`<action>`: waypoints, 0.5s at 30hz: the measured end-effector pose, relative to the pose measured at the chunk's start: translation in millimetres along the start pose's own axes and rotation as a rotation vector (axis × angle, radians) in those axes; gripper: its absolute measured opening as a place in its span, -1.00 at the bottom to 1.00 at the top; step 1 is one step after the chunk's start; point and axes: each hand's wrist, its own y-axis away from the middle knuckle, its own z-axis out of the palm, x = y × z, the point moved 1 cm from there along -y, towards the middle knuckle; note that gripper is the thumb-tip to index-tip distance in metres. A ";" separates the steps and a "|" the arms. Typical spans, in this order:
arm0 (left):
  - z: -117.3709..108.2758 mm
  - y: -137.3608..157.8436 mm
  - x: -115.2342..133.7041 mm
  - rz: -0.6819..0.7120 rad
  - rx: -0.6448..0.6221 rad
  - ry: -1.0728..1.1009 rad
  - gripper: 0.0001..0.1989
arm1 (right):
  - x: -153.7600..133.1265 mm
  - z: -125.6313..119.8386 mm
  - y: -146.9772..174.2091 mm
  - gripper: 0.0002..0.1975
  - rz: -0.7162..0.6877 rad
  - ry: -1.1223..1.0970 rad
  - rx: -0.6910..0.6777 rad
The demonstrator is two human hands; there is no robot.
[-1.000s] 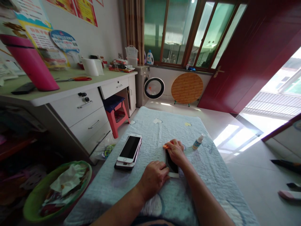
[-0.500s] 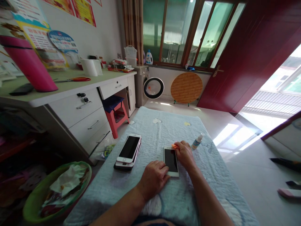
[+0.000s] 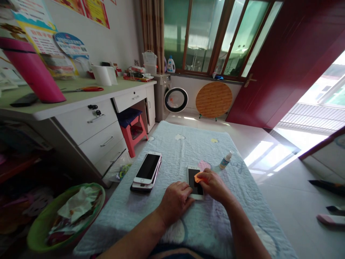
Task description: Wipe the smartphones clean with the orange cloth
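Observation:
A white smartphone point(image 3: 191, 176) with a dark screen lies face up on the pale blue quilted cloth point(image 3: 178, 147). My left hand point(image 3: 176, 198) grips its lower left edge, thumb below and fingers curled at the side. In my right hand point(image 3: 215, 185) an orange cloth point(image 3: 198, 177) is pinched and pressed on the upper middle of the screen. A stack of phones point(image 3: 147, 169), a white one on top, rests to the left. Right of my right hand stands a small spray bottle point(image 3: 225, 160) with a white cap.
A green basket point(image 3: 101, 201) with crumpled paper stands at lower left. The white desk point(image 3: 88, 133) runs along the left wall, with a red stool point(image 3: 133, 135) beside it. Beyond the covered surface are an open washing machine point(image 3: 161, 97) and a round wooden tabletop point(image 3: 214, 100).
My right hand has moved the orange cloth down from the phone's top edge onto its screen. A pink patch on the quilted cloth now shows behind it. My left hand stays at the phone.

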 end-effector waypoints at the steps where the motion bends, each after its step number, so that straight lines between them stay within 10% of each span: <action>1: 0.0 0.1 -0.1 0.002 0.006 0.001 -0.90 | -3.9 -1.4 5.0 -0.73 -0.008 -0.025 -0.024; 15: -1.7 -0.1 -5.9 -0.038 0.038 0.149 -0.75 | -25.1 -13.4 50.5 -0.74 0.026 -0.120 -0.194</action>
